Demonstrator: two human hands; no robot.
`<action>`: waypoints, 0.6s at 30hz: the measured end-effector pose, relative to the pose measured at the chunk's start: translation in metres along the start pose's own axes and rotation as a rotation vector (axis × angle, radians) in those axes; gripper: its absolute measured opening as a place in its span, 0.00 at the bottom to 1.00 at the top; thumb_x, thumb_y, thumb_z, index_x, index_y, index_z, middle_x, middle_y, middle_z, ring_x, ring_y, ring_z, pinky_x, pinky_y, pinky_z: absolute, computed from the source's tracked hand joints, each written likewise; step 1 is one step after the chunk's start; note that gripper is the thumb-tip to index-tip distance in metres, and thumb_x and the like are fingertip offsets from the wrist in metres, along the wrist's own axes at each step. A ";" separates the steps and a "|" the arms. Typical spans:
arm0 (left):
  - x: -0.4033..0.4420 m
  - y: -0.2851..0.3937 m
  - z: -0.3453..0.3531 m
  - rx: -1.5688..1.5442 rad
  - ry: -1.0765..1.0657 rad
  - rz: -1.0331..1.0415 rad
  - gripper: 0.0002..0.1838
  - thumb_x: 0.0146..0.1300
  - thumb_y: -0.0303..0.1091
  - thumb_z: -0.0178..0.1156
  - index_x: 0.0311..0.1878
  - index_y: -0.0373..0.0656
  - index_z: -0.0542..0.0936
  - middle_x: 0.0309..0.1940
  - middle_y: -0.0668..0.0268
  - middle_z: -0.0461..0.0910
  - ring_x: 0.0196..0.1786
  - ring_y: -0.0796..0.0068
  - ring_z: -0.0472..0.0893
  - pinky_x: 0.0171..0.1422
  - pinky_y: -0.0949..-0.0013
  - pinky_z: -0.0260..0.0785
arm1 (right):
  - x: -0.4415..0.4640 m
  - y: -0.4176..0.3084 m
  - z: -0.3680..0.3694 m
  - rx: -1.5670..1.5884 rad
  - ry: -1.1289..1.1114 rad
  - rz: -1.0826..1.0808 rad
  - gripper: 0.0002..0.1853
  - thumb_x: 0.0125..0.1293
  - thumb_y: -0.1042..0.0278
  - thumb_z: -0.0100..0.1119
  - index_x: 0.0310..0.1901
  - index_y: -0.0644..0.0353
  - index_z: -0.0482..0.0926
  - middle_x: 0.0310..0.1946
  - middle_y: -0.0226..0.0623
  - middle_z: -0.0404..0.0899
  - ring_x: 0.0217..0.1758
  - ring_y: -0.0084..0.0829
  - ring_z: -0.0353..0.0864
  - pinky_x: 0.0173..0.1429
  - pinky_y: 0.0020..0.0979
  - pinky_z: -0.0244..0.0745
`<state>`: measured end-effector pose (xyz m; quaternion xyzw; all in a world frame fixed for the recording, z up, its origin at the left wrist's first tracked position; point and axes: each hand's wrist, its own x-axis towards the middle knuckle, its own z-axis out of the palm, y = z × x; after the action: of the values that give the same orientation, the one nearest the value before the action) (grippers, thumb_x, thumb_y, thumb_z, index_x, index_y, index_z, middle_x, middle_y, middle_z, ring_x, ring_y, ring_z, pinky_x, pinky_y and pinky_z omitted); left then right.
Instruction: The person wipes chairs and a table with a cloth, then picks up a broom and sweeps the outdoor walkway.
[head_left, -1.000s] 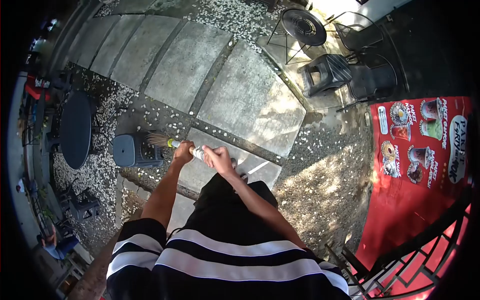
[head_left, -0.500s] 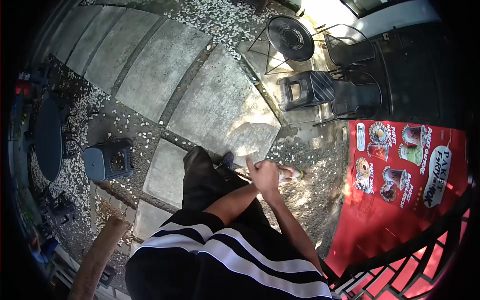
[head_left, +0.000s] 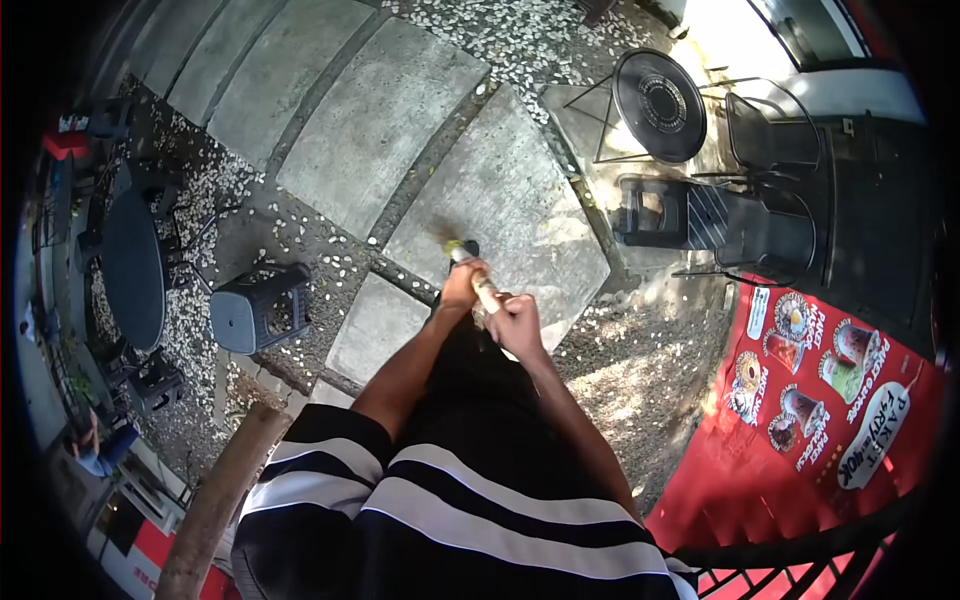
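A broom (head_left: 485, 292) with a pale handle, a yellow-green band and brown bristles smeared by motion is in both my hands. My left hand (head_left: 463, 284) is wrapped round the handle close to the band. Lower on the handle, my right hand (head_left: 515, 324) is closed near its end. The bristles point away from me, over a large concrete slab (head_left: 500, 180). Part of a dark shoe shows beside the band. How close the bristles are to the slab, I cannot tell.
White pebbles (head_left: 345, 238) lie among the slabs. At left are a grey stool (head_left: 248, 315) and a dark round table (head_left: 135, 270). To the right stand a black round table (head_left: 660, 105), another stool (head_left: 655, 212), chairs and a red banner (head_left: 700, 470). A wooden post (head_left: 222, 505) rises near me.
Both hands and the broom have swung to the left. The bristle end now points forward over the slab, where the band was right of my hands before. My hands are farther apart.
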<state>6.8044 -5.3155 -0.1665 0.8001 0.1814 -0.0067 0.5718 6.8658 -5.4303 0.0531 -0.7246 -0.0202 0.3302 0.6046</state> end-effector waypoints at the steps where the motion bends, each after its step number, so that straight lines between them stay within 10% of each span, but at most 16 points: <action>1: -0.010 -0.036 -0.028 0.092 0.108 -0.009 0.13 0.53 0.26 0.68 0.43 0.43 0.83 0.43 0.56 0.85 0.52 0.48 0.84 0.58 0.55 0.76 | 0.010 0.006 0.019 0.062 -0.058 0.018 0.34 0.78 0.60 0.59 0.09 0.61 0.69 0.09 0.30 0.70 0.12 0.26 0.67 0.24 0.31 0.62; 7: -0.059 -0.030 -0.171 0.397 0.069 -0.338 0.09 0.54 0.27 0.67 0.39 0.42 0.82 0.40 0.52 0.84 0.49 0.43 0.82 0.54 0.49 0.75 | 0.070 0.027 0.086 0.660 -0.146 0.169 0.33 0.78 0.65 0.59 0.09 0.60 0.69 0.10 0.31 0.70 0.13 0.24 0.67 0.26 0.30 0.63; 11: -0.061 -0.066 -0.137 0.226 0.083 -0.270 0.10 0.53 0.28 0.67 0.39 0.42 0.82 0.39 0.51 0.83 0.47 0.43 0.82 0.52 0.50 0.74 | 0.075 0.003 0.090 0.517 -0.286 0.228 0.32 0.78 0.66 0.58 0.11 0.60 0.68 0.09 0.28 0.69 0.14 0.24 0.67 0.25 0.30 0.62; 14: -0.013 -0.058 -0.076 -0.119 -0.028 -0.094 0.11 0.52 0.30 0.68 0.39 0.40 0.81 0.37 0.55 0.82 0.44 0.49 0.83 0.48 0.55 0.73 | 0.055 -0.017 0.079 -0.186 -0.242 0.144 0.30 0.76 0.69 0.61 0.12 0.63 0.67 0.10 0.30 0.67 0.15 0.25 0.67 0.28 0.33 0.62; 18: 0.096 0.023 0.032 -0.566 -0.063 0.219 0.09 0.54 0.31 0.67 0.34 0.41 0.77 0.34 0.59 0.76 0.41 0.59 0.78 0.49 0.62 0.70 | 0.041 -0.058 0.020 -0.466 -0.033 -0.364 0.24 0.69 0.77 0.66 0.14 0.65 0.69 0.14 0.39 0.67 0.17 0.38 0.67 0.31 0.36 0.66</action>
<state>6.9076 -5.3245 -0.1778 0.6233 0.0708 0.0811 0.7746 6.9088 -5.3801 0.0851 -0.8228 -0.2351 0.2145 0.4709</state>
